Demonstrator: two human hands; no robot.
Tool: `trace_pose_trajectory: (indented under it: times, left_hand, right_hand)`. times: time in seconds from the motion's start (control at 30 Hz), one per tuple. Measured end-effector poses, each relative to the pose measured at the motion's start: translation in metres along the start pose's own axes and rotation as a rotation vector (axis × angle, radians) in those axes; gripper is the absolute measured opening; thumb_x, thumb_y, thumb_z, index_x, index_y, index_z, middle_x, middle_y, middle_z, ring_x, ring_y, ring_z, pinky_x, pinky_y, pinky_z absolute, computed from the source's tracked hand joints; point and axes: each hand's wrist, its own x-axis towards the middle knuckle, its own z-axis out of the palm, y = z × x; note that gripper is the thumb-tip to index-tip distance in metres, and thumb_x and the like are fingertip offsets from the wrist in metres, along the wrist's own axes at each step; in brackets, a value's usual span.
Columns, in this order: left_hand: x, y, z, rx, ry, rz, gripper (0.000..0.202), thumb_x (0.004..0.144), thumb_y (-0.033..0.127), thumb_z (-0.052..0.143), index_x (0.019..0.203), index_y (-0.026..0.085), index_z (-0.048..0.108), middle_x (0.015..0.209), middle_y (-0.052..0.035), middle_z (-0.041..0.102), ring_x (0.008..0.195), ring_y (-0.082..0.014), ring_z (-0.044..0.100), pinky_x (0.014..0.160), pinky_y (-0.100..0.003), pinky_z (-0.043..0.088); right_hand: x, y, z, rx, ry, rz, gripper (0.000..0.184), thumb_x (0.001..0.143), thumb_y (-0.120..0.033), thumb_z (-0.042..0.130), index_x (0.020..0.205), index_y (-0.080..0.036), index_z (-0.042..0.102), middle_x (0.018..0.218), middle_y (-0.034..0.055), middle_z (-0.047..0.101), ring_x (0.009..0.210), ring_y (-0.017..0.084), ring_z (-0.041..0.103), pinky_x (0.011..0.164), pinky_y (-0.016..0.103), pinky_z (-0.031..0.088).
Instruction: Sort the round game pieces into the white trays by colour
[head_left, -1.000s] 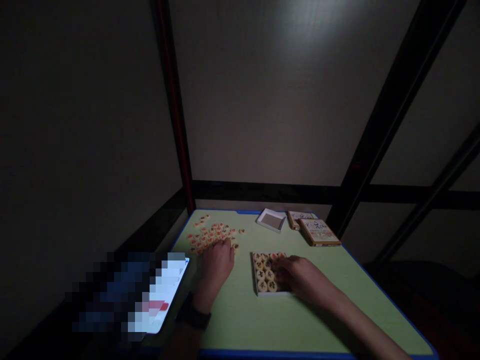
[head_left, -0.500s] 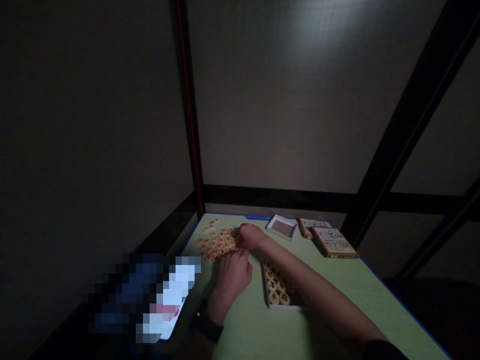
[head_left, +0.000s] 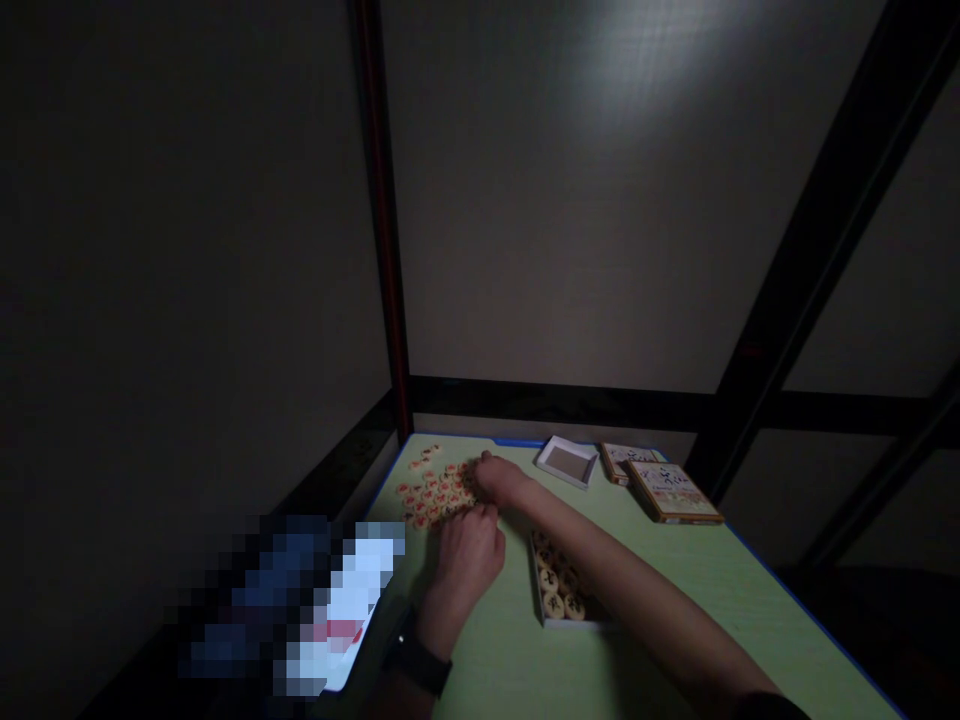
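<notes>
Just left of the right hand (head_left: 496,480) and beyond the left hand (head_left: 471,550), pieces (head_left: 448,488) lie face up, likely for reading; both hands curl, whether gripping any I cannot tell; the tray (head_left: 574,625) sits nearby, beneath the right forearm (head_left: 637,585)

Loosely clustered on the green table (head_left: 510,650), toward its far left: pale round game pieces (head_left: 430,489) marked in red or black. Nearer and to the right, lying flat: a shallow open box (head_left: 577,625), white-sided, partly hidden, with black-marked discs (head_left: 574,606) in rows.
</notes>
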Motion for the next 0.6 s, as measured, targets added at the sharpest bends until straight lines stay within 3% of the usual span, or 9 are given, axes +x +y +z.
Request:
trace_pose_trajectory:
  times: [0.1, 0.23, 0.33, 0.43, 0.6]
  left_hand:
    - [0.000, 0.000, 0.002, 0.008, 0.003, 0.022, 0.024, 0.090, 0.016, 0.045, 0.101, 0.018, 0.066, 0.102, -0.0106, 0.072, 0.096, -0.0241, 0.068, 0.080, -0.033, 0.050]
    - [-0.001, 0.002, 0.003, 0.026, 0.009, 0.075, 0.024, 0.090, 0.016, 0.044, 0.099, 0.018, 0.066, 0.099, -0.0102, 0.072, 0.092, -0.0238, 0.068, 0.078, -0.033, 0.050]
    - [-0.002, 0.005, 0.001, 0.014, 0.000, 0.123, 0.024, 0.091, 0.016, 0.043, 0.097, 0.018, 0.066, 0.098, -0.0091, 0.071, 0.092, -0.0216, 0.068, 0.079, -0.031, 0.049]
    - [-0.003, 0.007, -0.001, 0.003, -0.002, 0.160, 0.023, 0.091, 0.015, 0.043, 0.095, 0.019, 0.066, 0.097, -0.0081, 0.071, 0.092, -0.0204, 0.067, 0.080, -0.031, 0.049]
    - [-0.003, 0.006, 0.000, 0.008, 0.014, 0.176, 0.021, 0.092, 0.017, 0.044, 0.092, 0.020, 0.065, 0.097, -0.0066, 0.070, 0.093, -0.0202, 0.067, 0.081, -0.030, 0.047]
  right_hand:
    - [-0.025, 0.008, -0.009, 0.059, 0.077, 0.030, 0.024, 0.089, -0.013, 0.056, 0.110, -0.006, 0.064, 0.108, 0.0192, 0.067, 0.093, 0.022, 0.066, 0.076, 0.027, 0.049]
    - [-0.086, 0.030, -0.015, 0.159, 0.157, 0.056, 0.029, 0.097, -0.014, 0.041, 0.116, -0.011, 0.063, 0.104, 0.0141, 0.069, 0.093, 0.019, 0.066, 0.079, 0.026, 0.047]
    - [-0.143, 0.045, -0.011, 0.474, 0.233, 0.036, 0.021, 0.090, -0.015, 0.052, 0.102, -0.013, 0.069, 0.097, 0.0116, 0.070, 0.086, 0.020, 0.065, 0.076, 0.027, 0.048]
    - [-0.190, 0.049, -0.003, 0.659, 0.258, 0.085, 0.026, 0.080, -0.010, 0.058, 0.103, -0.014, 0.069, 0.099, 0.0096, 0.070, 0.082, 0.019, 0.065, 0.074, 0.027, 0.048]
    - [-0.225, 0.032, 0.003, 0.535, 0.183, 0.157, 0.023, 0.086, -0.012, 0.049, 0.098, -0.015, 0.068, 0.093, 0.0104, 0.071, 0.079, 0.019, 0.065, 0.071, 0.027, 0.046]
